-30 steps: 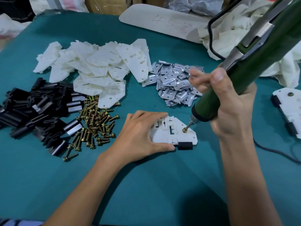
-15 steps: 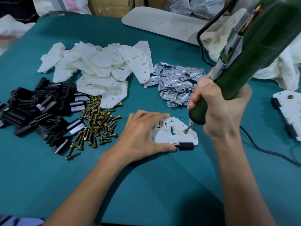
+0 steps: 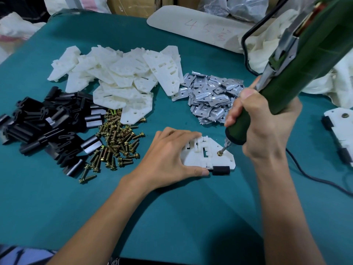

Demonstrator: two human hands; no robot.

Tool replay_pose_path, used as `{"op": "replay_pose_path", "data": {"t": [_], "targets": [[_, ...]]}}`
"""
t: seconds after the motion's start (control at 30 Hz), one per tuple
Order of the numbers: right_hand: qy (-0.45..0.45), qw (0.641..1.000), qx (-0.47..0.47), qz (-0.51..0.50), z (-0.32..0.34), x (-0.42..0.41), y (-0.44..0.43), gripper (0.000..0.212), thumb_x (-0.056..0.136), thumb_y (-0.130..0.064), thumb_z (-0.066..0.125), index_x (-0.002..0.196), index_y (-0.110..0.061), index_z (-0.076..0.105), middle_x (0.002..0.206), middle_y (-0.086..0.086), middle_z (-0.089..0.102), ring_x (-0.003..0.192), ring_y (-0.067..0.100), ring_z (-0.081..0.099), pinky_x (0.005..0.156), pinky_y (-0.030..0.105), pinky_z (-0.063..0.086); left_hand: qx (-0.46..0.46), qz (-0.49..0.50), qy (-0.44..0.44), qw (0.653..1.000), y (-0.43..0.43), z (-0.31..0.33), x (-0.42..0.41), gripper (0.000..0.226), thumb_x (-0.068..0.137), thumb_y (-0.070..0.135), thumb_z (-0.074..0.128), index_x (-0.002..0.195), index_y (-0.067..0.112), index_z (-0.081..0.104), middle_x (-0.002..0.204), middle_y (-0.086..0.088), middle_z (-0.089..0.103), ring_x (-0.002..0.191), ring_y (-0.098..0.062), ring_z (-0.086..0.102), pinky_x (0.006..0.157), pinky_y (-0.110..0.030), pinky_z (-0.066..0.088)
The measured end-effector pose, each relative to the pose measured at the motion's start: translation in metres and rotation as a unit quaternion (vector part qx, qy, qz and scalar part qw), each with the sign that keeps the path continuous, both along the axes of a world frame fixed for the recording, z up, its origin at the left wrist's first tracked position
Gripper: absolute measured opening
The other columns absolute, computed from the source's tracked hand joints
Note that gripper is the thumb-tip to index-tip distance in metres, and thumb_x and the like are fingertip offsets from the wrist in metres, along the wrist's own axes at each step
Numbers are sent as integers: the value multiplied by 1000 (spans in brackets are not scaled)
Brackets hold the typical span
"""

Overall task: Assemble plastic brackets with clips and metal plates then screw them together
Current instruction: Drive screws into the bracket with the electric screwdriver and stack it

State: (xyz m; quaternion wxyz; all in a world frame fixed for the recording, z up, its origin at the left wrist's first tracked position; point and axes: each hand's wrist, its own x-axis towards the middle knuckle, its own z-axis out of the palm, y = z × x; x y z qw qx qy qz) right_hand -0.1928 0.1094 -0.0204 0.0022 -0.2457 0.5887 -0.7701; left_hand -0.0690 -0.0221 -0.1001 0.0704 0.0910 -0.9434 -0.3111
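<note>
A white plastic bracket point(image 3: 193, 157) lies flat on the teal table point(image 3: 172, 217), with a black clip point(image 3: 221, 170) fitted on its near edge. My left hand point(image 3: 168, 155) holds the bracket down, fingers over its far edge and thumb along its near edge. My right hand point(image 3: 267, 127) grips a green electric screwdriver point(image 3: 305, 62), tilted up to the right. The screwdriver's bit sits on a brass screw point(image 3: 219, 153) in the bracket's right part.
Behind my left hand lie piles of white brackets point(image 3: 129, 73), black clips point(image 3: 47, 127), brass screws point(image 3: 116, 142) and metal plates point(image 3: 210, 96). A finished assembly point(image 3: 340, 129) sits at the right edge. The screwdriver's black cord point(image 3: 315, 180) trails across the table on the right.
My right hand has wrapped its fingers round the screwdriver and tipped it more upright. The bit stays on the screw. My left hand has not moved.
</note>
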Motion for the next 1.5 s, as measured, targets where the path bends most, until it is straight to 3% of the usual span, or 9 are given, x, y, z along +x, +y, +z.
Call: {"op": "replay_pose_path", "data": {"t": [0.37, 0.5, 0.8, 0.9, 1.0, 1.13, 1.2, 1.33, 1.5], "targets": [[3, 1000, -11, 14, 5, 1, 0, 22, 82, -28, 78, 69, -22, 61, 55, 0, 56, 40, 24, 51, 49, 33, 47, -5, -9, -30, 999, 2, 10, 1, 89, 69, 78, 69, 144, 38, 42, 138, 21, 50, 115, -1, 31, 95, -23, 25], [-54, 995, -85, 7, 15, -7, 8, 22, 81, -34, 74, 69, -21, 61, 50, 2, 51, 39, 22, 46, 48, 30, 43, -32, -89, -94, 991, 4, 33, -14, 78, 77, 56, 73, 146, 41, 39, 145, 14, 44, 130, -11, 30, 107, -31, 26], [-133, 983, -125, -35, 17, -19, 34, 36, 75, -44, 73, 81, -15, 53, 54, 3, 48, 43, 21, 43, 51, 29, 42, -238, 130, -178, 946, -6, 53, -4, 74, 74, 91, 42, 65, 18, 51, 62, 3, 54, 63, -22, 56, 59, -31, 40], [-133, 983, -125, -28, 16, -18, 35, 36, 76, -44, 73, 82, -15, 53, 54, 3, 49, 43, 21, 44, 50, 29, 42, -146, 64, -108, 981, -11, 48, 12, 69, 66, 95, 46, 97, 34, 57, 99, 14, 59, 95, -13, 53, 78, -28, 36], [-120, 985, -125, -22, 14, -15, 30, 30, 78, -40, 74, 80, -15, 56, 53, 3, 49, 42, 22, 44, 49, 30, 42, -96, -56, -161, 981, -1, 43, 19, 95, 61, 92, 57, 140, 45, 32, 142, 23, 28, 128, -4, 27, 101, -27, 18], [-85, 990, -112, -11, 12, -9, 21, 21, 80, -35, 74, 68, -24, 61, 50, 2, 51, 38, 22, 47, 49, 31, 42, -51, -47, -84, 994, -2, 35, 16, 67, 78, 47, 77, 136, 38, 44, 143, 25, 36, 131, -2, 34, 101, -21, 15], [-77, 992, -103, -5, 11, -6, 17, 21, 80, -34, 73, 65, -24, 61, 49, 2, 50, 38, 23, 46, 48, 32, 42, 12, -74, -95, 993, -7, 32, 20, 71, 76, 32, 76, 137, 44, 41, 154, 28, 27, 142, 7, 18, 105, -10, 1], [-66, 993, -94, 0, 9, -4, 14, 22, 82, -33, 73, 65, -24, 62, 49, 2, 50, 38, 23, 45, 47, 33, 42, -35, 26, -81, 996, 7, 20, 18, 99, 65, 85, 60, 146, 42, 23, 150, 17, 25, 135, 0, 16, 108, -23, 8], [-61, 993, -104, -2, 9, -3, 14, 19, 83, -32, 72, 67, -26, 63, 50, 1, 50, 39, 23, 46, 49, 32, 42, -40, 19, -32, 999, 12, 11, 10, 92, 69, 88, 54, 145, 39, 37, 138, 16, 49, 123, -1, 31, 99, -24, 20]]}}
